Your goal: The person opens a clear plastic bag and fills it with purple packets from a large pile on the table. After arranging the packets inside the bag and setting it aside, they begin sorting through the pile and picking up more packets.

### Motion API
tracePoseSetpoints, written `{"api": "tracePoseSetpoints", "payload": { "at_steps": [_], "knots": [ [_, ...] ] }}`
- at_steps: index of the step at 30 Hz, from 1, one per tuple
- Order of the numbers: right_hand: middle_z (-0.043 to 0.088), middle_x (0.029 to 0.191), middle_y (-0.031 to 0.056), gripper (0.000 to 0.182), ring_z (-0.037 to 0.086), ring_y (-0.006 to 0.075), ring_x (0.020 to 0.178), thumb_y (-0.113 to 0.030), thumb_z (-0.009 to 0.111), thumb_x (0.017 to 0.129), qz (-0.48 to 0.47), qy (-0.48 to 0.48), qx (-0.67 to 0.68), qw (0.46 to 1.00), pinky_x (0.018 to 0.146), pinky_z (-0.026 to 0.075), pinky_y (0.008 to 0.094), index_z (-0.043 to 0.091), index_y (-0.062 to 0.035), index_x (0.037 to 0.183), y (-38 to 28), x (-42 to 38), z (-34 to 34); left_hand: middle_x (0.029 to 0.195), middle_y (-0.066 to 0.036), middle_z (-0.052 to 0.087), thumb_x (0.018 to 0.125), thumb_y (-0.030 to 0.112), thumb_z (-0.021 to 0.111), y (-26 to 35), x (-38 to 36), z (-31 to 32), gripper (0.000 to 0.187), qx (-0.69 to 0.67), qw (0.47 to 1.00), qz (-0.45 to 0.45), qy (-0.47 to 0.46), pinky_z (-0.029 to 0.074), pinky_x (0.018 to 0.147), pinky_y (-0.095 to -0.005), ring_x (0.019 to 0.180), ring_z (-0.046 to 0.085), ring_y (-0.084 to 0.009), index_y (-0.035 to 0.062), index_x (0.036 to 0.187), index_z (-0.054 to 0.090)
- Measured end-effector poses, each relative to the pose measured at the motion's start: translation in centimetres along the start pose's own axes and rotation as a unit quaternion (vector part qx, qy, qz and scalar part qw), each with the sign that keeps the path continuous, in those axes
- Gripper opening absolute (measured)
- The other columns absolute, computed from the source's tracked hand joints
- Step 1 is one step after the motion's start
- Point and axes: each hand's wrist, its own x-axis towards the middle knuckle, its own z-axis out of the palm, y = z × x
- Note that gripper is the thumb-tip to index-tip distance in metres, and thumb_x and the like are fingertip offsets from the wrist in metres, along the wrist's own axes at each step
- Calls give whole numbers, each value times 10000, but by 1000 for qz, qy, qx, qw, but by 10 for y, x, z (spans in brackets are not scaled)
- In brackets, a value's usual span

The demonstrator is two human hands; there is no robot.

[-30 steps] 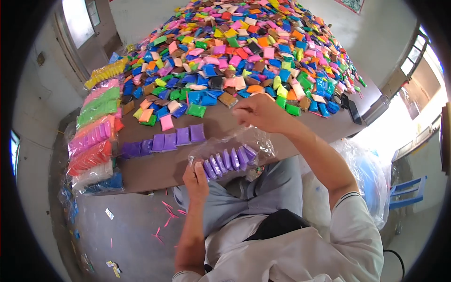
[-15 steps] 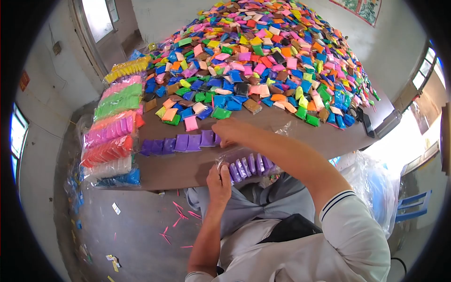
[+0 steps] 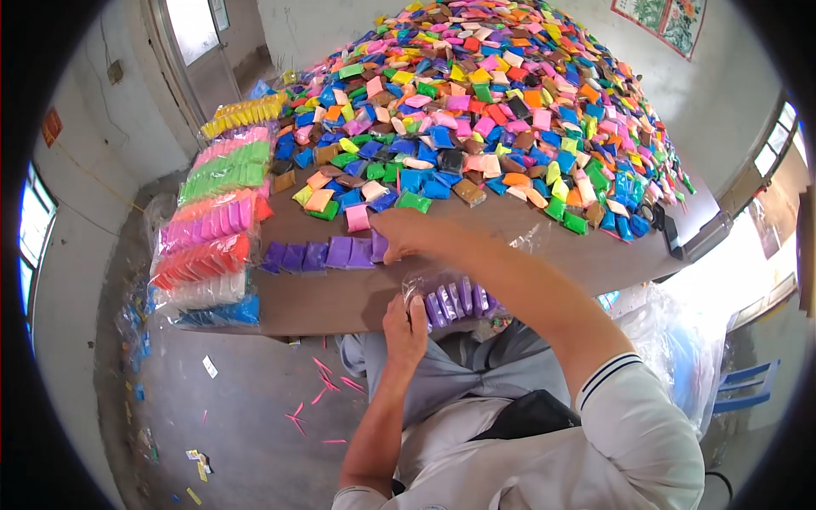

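Above the person's grey-trousered lap (image 3: 442, 370), by the table's near edge, the left hand (image 3: 405, 328) pinches the left side of a clear plastic bag (image 3: 422, 280) of upright purple packets between thumb and fingers. A strip of smooth brown tabletop (image 3: 319, 302) lies between that edge and a row of flat, square purple packets (image 3: 338, 252); the right hand (image 3: 398, 236) touches the row's right end, its grip impossible to tell. Stacked clear bags of coloured packets (image 3: 223, 176) bound the left; beyond, a multicoloured packet heap (image 3: 510, 110) blocks the far side before a pale wall (image 3: 297, 32).
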Motion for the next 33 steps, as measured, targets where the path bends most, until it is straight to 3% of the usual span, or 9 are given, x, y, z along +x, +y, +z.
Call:
{"api": "tracePoseSetpoints", "payload": {
  "at_steps": [7, 10, 13, 16, 21, 26, 33],
  "knots": [
    [648, 1050, 239, 635, 632, 386, 1022, -150, 820, 575, 18, 7, -29, 999, 829, 519, 458, 549, 30, 1120, -7, -8, 6, 853, -188, 612, 961, 162, 490, -5, -2, 3, 198, 5, 1000, -2, -1, 448, 730, -454, 810, 579, -383, 0, 939, 603],
    [653, 981, 235, 549, 642, 390, 946, -169, 775, 634, 56, 14, 9, 998, 785, 508, 463, 523, -16, 1097, -2, -17, 0, 875, -186, 629, 963, 153, 487, -6, -2, 2, 205, 3, 1000, -2, 2, 458, 748, -445, 825, 595, -373, -5, 958, 617],
    [655, 964, 199, 525, 657, 326, 880, -178, 752, 662, 69, 19, 111, 991, 754, 514, 422, 533, -13, 1110, 16, -37, -44, 903, -167, 655, 977, 155, 482, -5, -3, 3, 238, -1, 1000, 11, 16, 478, 762, -407, 822, 625, -314, -26, 985, 637],
    [645, 917, 119, 495, 640, 221, 818, -190, 731, 698, 68, 101, 272, 955, 697, 512, 353, 552, -28, 1130, 24, -101, -96, 871, -152, 647, 988, 164, 472, 5, -2, 4, 253, -20, 1000, -5, 16, 478, 734, -378, 784, 613, -269, -34, 971, 630],
    [607, 856, 19, 448, 586, 80, 747, -204, 738, 742, 133, 69, 409, 900, 599, 464, 241, 578, -66, 1138, 48, -218, -106, 839, -142, 630, 1000, 187, 446, -4, -2, 4, 290, -15, 999, 26, 10, 467, 705, -363, 759, 594, -244, -40, 949, 619],
    [600, 823, 23, 406, 553, 80, 633, -208, 734, 766, 245, 98, 488, 832, 533, 430, 251, 592, -58, 1116, 65, -266, -55, 843, -141, 630, 1001, 189, 434, -1, 2, 4, 302, 8, 999, 31, 2, 462, 705, -361, 758, 587, -244, -43, 951, 621],
    [572, 734, 34, 433, 520, 94, 562, -259, 719, 789, 315, 100, 469, 819, 508, 412, 259, 590, -24, 1129, 50, -250, -36, 867, -143, 641, 1001, 199, 425, 4, 2, 4, 316, 31, 999, 18, 6, 466, 738, -355, 790, 594, -246, -37, 958, 630]
  ]
}}
